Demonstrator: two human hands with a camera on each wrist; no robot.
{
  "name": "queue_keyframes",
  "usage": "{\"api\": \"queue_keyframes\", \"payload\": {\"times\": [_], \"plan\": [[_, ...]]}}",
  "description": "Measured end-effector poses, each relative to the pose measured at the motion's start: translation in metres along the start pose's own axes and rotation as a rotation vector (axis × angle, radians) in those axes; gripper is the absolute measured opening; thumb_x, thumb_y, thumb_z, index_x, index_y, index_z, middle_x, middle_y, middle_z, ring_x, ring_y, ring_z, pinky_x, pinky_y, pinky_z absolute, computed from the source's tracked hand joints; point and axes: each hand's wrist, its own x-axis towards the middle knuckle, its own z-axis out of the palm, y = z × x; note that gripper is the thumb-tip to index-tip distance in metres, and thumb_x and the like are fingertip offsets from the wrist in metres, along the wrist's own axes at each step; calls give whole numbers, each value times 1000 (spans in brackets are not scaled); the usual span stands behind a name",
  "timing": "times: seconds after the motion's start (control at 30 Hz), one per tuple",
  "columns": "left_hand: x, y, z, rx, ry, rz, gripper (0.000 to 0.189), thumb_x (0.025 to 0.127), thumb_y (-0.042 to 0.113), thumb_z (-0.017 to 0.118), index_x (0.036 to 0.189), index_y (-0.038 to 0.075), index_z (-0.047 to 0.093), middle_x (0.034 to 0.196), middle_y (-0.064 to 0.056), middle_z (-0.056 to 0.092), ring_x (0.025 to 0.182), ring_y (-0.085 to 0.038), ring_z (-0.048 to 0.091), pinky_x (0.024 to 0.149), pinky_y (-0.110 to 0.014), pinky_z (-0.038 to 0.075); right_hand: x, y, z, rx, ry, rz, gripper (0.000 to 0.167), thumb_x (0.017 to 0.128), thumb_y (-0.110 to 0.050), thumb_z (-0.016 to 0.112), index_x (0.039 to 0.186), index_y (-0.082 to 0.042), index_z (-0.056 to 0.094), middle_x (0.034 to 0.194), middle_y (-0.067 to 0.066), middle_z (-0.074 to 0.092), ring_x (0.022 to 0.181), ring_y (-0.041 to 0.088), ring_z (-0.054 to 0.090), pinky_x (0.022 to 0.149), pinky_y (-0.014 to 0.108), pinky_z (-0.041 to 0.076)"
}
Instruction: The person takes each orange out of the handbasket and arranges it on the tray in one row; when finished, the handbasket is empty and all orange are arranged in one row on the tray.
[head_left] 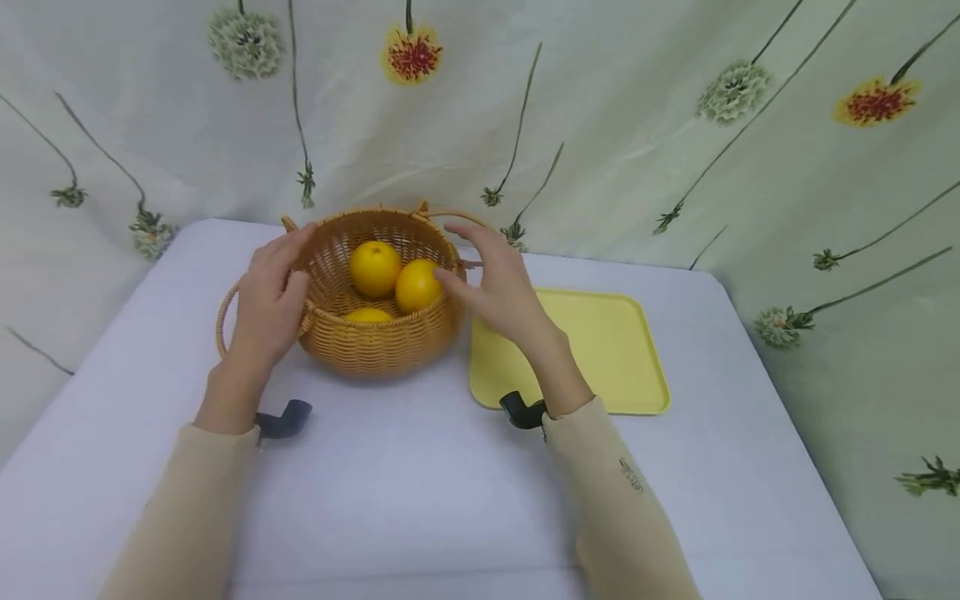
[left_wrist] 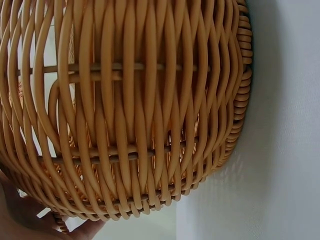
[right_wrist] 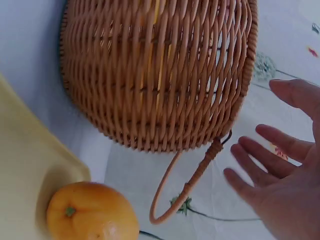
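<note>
Wicker basket (head_left: 375,348), head view: on white tabletop (head_left: 390,500), 3 oranges (head_left: 375,268) inside; L hand (head_left: 267,300) at L rim, can't tell if gripping; R hand (head_left: 497,287) nr R rim, fingers spread, nothing held. L wrist: mostly basket wall, L hand part-hidden. R wrist: another orange (right_wrist: 95,214) on yellow tray (right_wrist: 25,165).

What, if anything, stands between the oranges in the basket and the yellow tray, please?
The woven side of the basket stands between its oranges and the yellow tray, with the right hand near that rim. Another orange sits at the tray's corner near the basket.
</note>
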Motion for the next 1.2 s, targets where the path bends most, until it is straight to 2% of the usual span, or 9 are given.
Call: {"api": "queue_keyframes", "payload": {"times": [0.07,0.17,0.23,0.33,0.5,0.6,0.9,1.2], "plan": [[0,0,2,-2,-5,-4,59,102,14,38,158,23,51,162,-8,50,152,-31,40,127,-55,31,6,-5,0,18,-33,-38,57,101,-29,71,153,-11,53,155,6,56,143,22,52,120,39,43],[1,0,3,-4,0,-11,59,102,15,36,159,24,50,163,-7,49,153,-30,39,128,-54,30,13,-11,2,59,-94,-72,56,102,-27,70,152,-9,53,154,7,58,142,21,54,117,35,46],[1,0,3,-5,7,-13,60,102,14,36,159,24,50,163,-6,49,153,-30,39,128,-54,30,16,-14,3,81,-132,-76,56,102,-26,69,153,-8,52,154,7,57,142,21,53,118,34,46],[1,-1,3,-5,13,-14,59,102,13,37,159,25,50,163,-6,49,153,-29,39,128,-54,30,20,-18,5,89,-149,-60,55,103,-25,69,153,-10,52,154,5,58,143,16,53,118,28,44],[-1,-1,4,-6,11,-23,58,103,14,38,158,26,51,163,-5,49,153,-28,39,128,-51,31,31,-26,11,284,-152,3,48,103,-22,68,148,-12,57,148,1,62,137,10,57,114,19,44],[-3,-2,4,-1,15,-34,58,103,15,38,158,26,51,162,-5,50,153,-27,40,128,-50,31,41,-33,16,366,-166,26,46,102,-19,69,146,-9,58,146,3,63,134,11,61,111,18,47],[-4,-4,6,3,12,-39,57,103,15,38,158,26,51,162,-5,50,152,-28,40,128,-50,31,67,-35,27,234,-260,144,51,103,-22,68,149,-4,54,147,7,62,135,16,59,107,13,47],[-1,0,6,8,9,-22,58,102,16,38,158,25,51,162,-6,50,153,-28,39,129,-50,29,81,-29,40,41,-386,157,57,104,-27,65,154,-3,50,157,10,55,144,20,51,116,21,42]]}}
